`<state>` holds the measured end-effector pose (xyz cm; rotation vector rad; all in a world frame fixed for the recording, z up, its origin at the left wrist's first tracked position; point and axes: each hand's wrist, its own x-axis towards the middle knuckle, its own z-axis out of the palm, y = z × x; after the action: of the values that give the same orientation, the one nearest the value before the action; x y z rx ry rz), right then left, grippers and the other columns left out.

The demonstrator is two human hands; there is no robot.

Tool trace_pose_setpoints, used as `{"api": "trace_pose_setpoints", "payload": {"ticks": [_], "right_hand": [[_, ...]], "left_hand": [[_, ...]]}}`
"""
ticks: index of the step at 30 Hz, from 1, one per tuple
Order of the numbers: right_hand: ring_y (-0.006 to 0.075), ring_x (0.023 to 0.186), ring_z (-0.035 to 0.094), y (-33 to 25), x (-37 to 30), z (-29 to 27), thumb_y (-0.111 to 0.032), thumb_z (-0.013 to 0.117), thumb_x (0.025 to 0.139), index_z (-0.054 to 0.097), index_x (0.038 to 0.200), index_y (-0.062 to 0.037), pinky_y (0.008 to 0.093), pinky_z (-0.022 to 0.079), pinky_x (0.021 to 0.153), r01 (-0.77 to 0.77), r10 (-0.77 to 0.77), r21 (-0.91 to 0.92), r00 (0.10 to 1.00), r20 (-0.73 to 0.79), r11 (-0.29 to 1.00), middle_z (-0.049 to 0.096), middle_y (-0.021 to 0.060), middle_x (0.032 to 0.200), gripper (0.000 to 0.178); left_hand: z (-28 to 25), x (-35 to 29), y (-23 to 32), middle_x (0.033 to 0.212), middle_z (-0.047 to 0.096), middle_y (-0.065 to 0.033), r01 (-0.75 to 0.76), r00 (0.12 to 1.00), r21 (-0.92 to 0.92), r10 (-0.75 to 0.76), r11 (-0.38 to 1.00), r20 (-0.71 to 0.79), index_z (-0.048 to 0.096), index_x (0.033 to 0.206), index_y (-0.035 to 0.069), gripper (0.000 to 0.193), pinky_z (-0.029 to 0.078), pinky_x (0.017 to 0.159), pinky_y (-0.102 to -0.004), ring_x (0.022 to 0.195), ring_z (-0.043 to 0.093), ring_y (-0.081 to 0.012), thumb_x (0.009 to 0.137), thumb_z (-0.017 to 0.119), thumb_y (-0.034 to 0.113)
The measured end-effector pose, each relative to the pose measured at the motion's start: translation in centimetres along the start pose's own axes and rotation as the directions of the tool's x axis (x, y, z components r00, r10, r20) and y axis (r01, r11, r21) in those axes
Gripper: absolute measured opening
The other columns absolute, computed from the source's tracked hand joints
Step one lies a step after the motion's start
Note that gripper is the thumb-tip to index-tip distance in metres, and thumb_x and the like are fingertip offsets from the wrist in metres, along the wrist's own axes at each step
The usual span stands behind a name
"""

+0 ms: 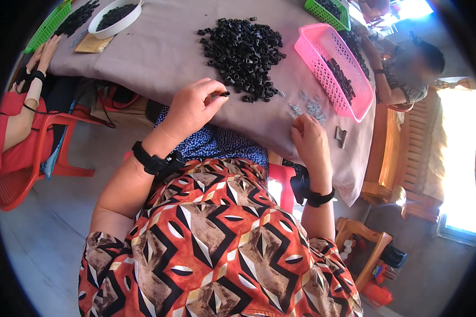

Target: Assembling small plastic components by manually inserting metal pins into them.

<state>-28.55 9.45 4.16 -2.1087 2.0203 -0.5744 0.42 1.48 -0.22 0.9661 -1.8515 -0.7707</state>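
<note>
My left hand (194, 104) is closed, pinching a small black plastic piece (225, 94) between thumb and forefinger at the table's near edge. Just beyond it lies a heap of small black ring-like pieces (243, 55). My right hand (308, 138) is closed too, fingertips bent down at the near side of scattered small silvery metal pieces (314, 107) that look like screws. What those fingertips hold, if anything, is hidden.
Right of the heap stands a pink basket (312, 45) with black pieces inside. Small dark strips (340, 136) lie near my right hand. A white bowl (95, 26) and green baskets (50, 24) sit farther off. Other people sit at the left and far right.
</note>
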Motion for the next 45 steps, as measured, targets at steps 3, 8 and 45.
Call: {"api": "trace_pose_setpoints", "payload": {"ticks": [3, 8, 45], "right_hand": [[0.0379, 0.075, 0.063, 0.5, 0.2, 0.0, -0.006, 0.064, 0.080, 0.064, 0.093, 0.0013, 0.0436, 0.051, 0.072, 0.037, -0.037, -0.010, 0.999, 0.007, 0.999, 0.064, 0.0208, 0.087, 0.015], [0.0161, 0.074, 0.066, -4.6, 2.1, -0.3, -0.003, 0.066, 0.085, 0.067, 0.096, 0.0013, 0.0295, 0.052, 0.067, -0.037, -0.001, 0.402, 0.996, 0.093, 0.915, 0.065, 0.0102, 0.084, 0.011], [0.0090, 0.084, 0.063, -9.6, 4.4, 4.3, -0.002, 0.067, 0.090, 0.069, 0.101, -0.0020, 0.0230, 0.047, 0.068, 0.186, -0.185, 0.731, 0.979, -0.082, 0.656, 0.065, 0.0041, 0.099, 0.012]], "left_hand": [[0.0, 0.0, 0.3, 0.081, 0.060, -0.0045, 0.013, 1.000, 0.004, -0.013, 1.000, 0.019, 0.066, 0.097, 0.002, 0.011, 0.044, 0.057, -0.0257, 0.060, 0.052, -0.0101, 0.088, 0.071, 0.007], [0.5, -0.6, 1.0, 0.083, 0.065, -0.0103, 0.033, 0.996, -0.029, -0.030, 0.999, 0.089, 0.067, 0.097, 0.004, 0.014, 0.050, 0.060, -0.0324, 0.063, 0.063, -0.0218, 0.086, 0.071, 0.011], [-0.4, 0.1, 1.2, 0.085, 0.071, -0.0014, 0.423, 0.903, -0.628, -0.253, 0.653, 0.346, 0.068, 0.103, 0.001, 0.014, 0.044, 0.056, -0.0196, 0.064, 0.054, -0.0024, 0.093, 0.066, 0.011]]}}
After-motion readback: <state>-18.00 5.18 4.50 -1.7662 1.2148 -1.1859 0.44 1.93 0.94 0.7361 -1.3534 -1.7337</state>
